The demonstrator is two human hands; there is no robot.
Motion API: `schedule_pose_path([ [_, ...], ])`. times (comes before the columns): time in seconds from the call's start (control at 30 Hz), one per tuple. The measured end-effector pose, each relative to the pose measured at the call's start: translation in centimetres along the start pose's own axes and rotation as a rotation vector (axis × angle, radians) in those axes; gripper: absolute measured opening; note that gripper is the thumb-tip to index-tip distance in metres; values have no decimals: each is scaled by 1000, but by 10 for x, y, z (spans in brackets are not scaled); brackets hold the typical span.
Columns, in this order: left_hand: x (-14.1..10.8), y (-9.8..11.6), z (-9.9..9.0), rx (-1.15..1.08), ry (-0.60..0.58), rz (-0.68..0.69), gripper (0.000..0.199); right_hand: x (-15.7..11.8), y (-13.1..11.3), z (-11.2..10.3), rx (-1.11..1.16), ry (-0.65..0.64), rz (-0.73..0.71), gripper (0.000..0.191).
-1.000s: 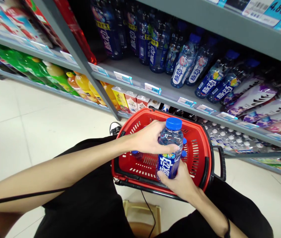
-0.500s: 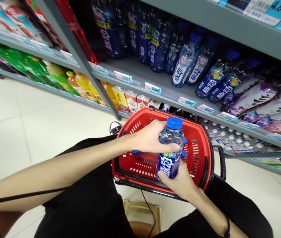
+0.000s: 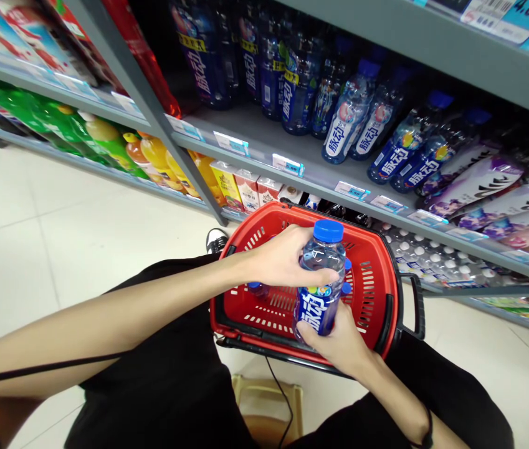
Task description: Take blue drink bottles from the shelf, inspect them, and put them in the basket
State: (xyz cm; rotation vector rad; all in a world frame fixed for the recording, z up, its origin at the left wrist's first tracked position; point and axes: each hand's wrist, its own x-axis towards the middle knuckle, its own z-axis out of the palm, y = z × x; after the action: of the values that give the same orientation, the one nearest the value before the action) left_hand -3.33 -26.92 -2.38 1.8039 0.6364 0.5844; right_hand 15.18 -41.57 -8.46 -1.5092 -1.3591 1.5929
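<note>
A clear bottle with a blue cap and a blue label stands nearly upright between my two hands, above a red basket. My left hand grips its upper part, thumb across the front below the cap. Lower down, my right hand holds the bottle near its base, thumb over the label. Inside the basket, blue caps of other bottles show behind the held one, and another bottle lies partly under my left wrist. The fingers behind the bottle are hidden.
A grey shelf ahead carries several blue-labelled bottles and price tags. Juice bottles and cartons fill the lower level. The basket's black handle sticks out right. A beige stool shows below, between my legs.
</note>
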Motion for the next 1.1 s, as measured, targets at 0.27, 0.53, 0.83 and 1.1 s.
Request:
schedule_pose_path([
  [0.27,0,1,1,11,2,6,32,0,3,-1,5,-1,-6,42],
  [0.53,0,1,0,9,2,9,31,0,-1,-1,18,-7,4,41],
  [0.83,0,0,1,2,8,31,31,0,0,-1,10,-2,-5,42],
  [1.1,0,0,1,8,-3,6,33,0,-2,0,15,1,-4,41],
])
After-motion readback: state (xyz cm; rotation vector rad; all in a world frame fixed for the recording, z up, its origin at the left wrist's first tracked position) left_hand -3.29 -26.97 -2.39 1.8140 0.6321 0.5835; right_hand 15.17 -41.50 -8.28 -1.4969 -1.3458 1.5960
